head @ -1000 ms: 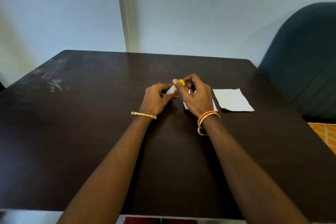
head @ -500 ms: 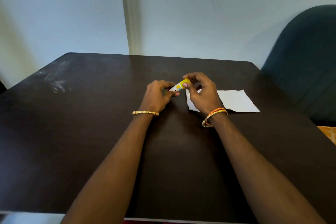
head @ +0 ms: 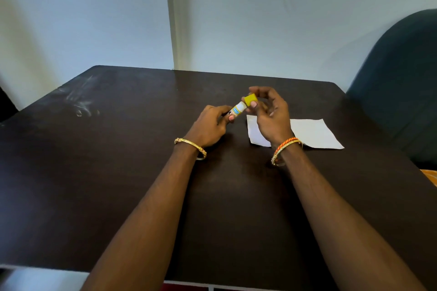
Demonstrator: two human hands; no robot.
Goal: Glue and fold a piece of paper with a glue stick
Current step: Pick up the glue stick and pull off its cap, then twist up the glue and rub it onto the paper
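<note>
My left hand point(head: 210, 126) grips the lower end of a small glue stick point(head: 237, 109) with a yellow, blue and white body, tilted up to the right above the dark table point(head: 118, 172). My right hand point(head: 272, 118) pinches the yellow cap point(head: 250, 99), which sits just off the stick's white top. A white sheet of paper point(head: 314, 133) lies flat on the table to the right, partly hidden under my right hand and wrist.
A dark teal chair back point(head: 402, 73) stands at the table's right side. A pale wall with a vertical ridge point(head: 173, 14) rises behind the far edge. Faint white smears point(head: 80, 101) mark the table's far left.
My right hand has lifted a little and pulled the yellow cap off the end of the glue stick. My left hand has kept its hold on the stick's body.
</note>
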